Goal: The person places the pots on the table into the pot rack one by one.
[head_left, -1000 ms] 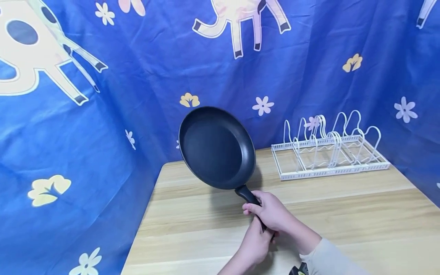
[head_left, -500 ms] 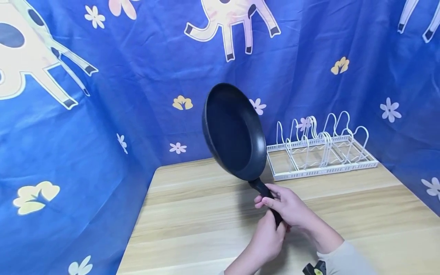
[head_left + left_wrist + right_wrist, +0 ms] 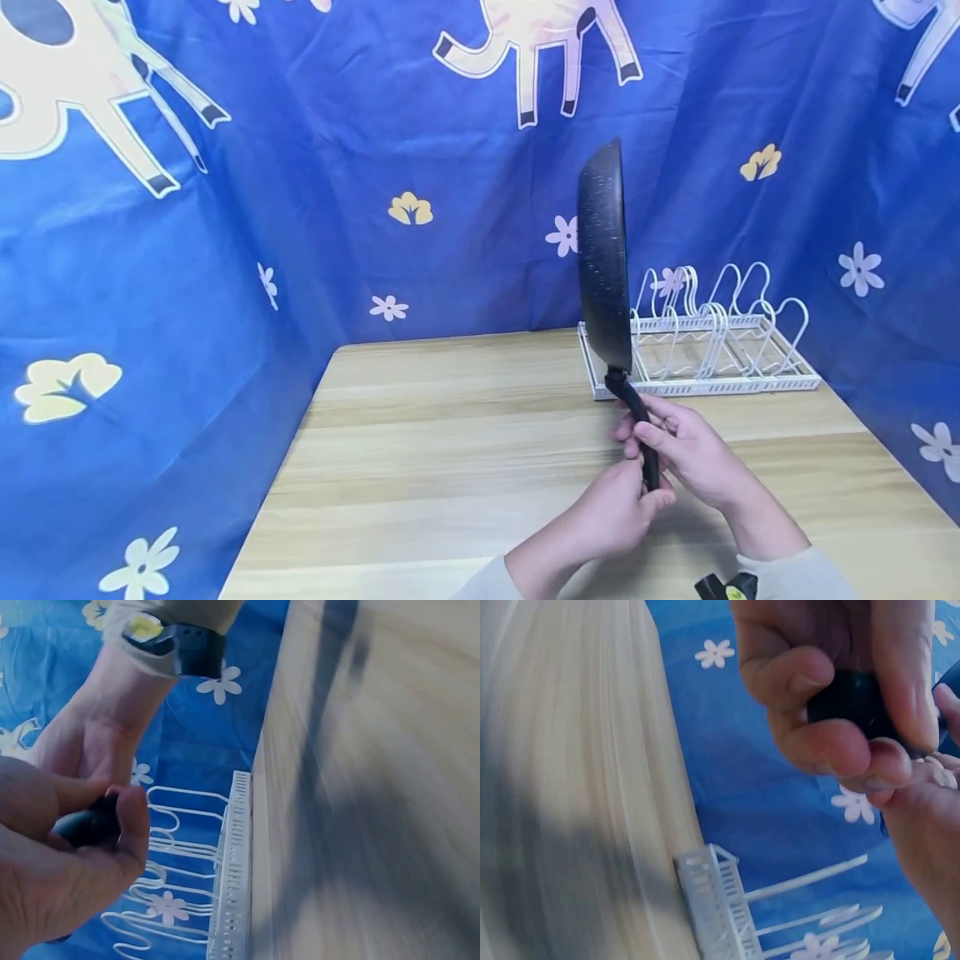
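Both hands hold a black frying pan (image 3: 603,258), raised and edge-on in the head view, with its speckled underside facing left. My left hand (image 3: 618,508) wraps its fingers and thumb round the lower end of the handle. Higher up, my right hand (image 3: 686,446) pinches the same handle between thumb and fingers. The left wrist view catches the dark handle end (image 3: 90,825) inside my left hand. Seen from the right wrist, my left hand (image 3: 817,697) curls round the handle, and my right hand (image 3: 930,832) shows at the right edge.
Behind the pan, a white wire rack (image 3: 712,387) with upright loops stands at the back right of the wooden table (image 3: 420,450). The pan overlaps the rack's left end in the head view. A blue patterned curtain (image 3: 465,242) closes off the back and sides.
The pan has swung from showing its inner face to edge-on. It has moved right and up, in front of the rack's left end. Both hands have shifted right with it.
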`<state>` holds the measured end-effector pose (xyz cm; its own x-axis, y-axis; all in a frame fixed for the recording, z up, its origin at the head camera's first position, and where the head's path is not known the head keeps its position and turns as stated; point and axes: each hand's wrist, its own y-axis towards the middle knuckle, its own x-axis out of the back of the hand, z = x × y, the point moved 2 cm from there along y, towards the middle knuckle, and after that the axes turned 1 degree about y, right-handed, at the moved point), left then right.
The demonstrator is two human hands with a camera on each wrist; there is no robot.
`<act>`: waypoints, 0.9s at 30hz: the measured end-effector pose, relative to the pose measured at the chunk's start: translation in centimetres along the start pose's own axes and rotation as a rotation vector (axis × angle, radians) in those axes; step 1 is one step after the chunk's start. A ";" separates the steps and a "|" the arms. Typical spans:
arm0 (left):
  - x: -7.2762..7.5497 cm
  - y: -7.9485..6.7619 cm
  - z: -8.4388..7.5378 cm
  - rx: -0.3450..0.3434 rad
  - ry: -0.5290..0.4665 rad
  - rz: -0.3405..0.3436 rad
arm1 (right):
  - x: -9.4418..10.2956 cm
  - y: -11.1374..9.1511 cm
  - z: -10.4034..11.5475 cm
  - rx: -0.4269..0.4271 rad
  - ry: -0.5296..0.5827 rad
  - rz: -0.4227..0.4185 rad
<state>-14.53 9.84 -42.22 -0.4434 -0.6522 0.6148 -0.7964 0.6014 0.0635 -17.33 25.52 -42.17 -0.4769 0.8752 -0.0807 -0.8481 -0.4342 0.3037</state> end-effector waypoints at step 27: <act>-5.1 3.4 -1.3 0.055 -0.067 -0.006 | 6.2 -4.0 -1.6 0.065 0.624 0.280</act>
<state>-14.48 15.83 -44.12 -0.4635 -0.6860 0.5609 -0.8198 0.5722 0.0224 -17.29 32.34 -45.39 -0.7362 0.4369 -0.5169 -0.6674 -0.5952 0.4475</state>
